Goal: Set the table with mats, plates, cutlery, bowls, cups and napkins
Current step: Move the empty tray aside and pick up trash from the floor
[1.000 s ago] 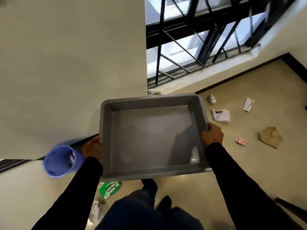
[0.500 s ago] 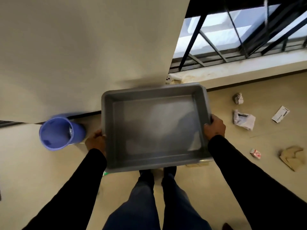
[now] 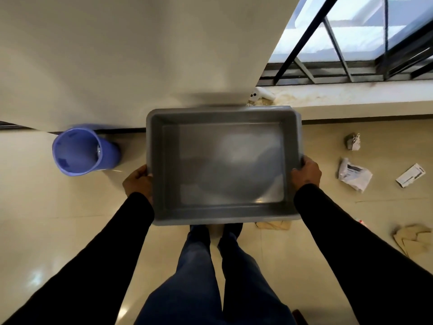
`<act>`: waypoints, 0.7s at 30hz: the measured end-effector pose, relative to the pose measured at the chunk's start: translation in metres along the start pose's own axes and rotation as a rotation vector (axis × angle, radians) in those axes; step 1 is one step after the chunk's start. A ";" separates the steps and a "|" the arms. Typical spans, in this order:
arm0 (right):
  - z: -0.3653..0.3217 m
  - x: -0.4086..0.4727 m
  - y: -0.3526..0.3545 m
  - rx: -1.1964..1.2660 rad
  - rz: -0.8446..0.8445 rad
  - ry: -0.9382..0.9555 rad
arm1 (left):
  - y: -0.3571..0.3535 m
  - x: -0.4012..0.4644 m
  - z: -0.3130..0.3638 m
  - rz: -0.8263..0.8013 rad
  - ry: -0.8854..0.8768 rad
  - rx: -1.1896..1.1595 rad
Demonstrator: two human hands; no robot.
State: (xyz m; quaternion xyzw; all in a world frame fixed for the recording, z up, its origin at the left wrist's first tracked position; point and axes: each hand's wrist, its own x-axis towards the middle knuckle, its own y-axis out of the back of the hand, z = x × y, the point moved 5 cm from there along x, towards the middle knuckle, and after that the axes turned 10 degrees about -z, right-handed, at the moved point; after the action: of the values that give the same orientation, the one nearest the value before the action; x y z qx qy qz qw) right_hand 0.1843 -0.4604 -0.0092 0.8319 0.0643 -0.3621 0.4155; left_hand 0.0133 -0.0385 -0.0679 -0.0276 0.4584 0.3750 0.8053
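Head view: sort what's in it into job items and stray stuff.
Job in hand:
grey tub, empty, gripped by left hand and right hand

Lying about:
blue bin
crumpled papers
white card
brown paper

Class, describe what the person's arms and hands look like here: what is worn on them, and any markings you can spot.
Both arms are covered by long, plain black sleeves reaching the wrists. The left hand and right hand are bare, without gloves. No rings, watch, logos or markings show on either.
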 end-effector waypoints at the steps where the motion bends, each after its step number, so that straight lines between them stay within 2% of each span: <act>1: 0.000 0.001 -0.001 0.012 0.003 -0.003 | 0.000 0.001 -0.001 0.001 -0.003 -0.006; 17: 0.002 0.006 -0.015 -0.046 -0.046 -0.030 | -0.017 -0.015 0.011 0.027 -0.094 0.207; 21: 0.000 -0.004 -0.016 -0.203 -0.017 -0.035 | -0.017 -0.020 0.011 0.060 -0.088 0.167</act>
State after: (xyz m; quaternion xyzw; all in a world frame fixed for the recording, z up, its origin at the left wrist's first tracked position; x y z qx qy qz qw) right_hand 0.1750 -0.4491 -0.0170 0.7786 0.1001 -0.3718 0.4956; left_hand 0.0263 -0.0583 -0.0509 0.0699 0.4530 0.3602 0.8125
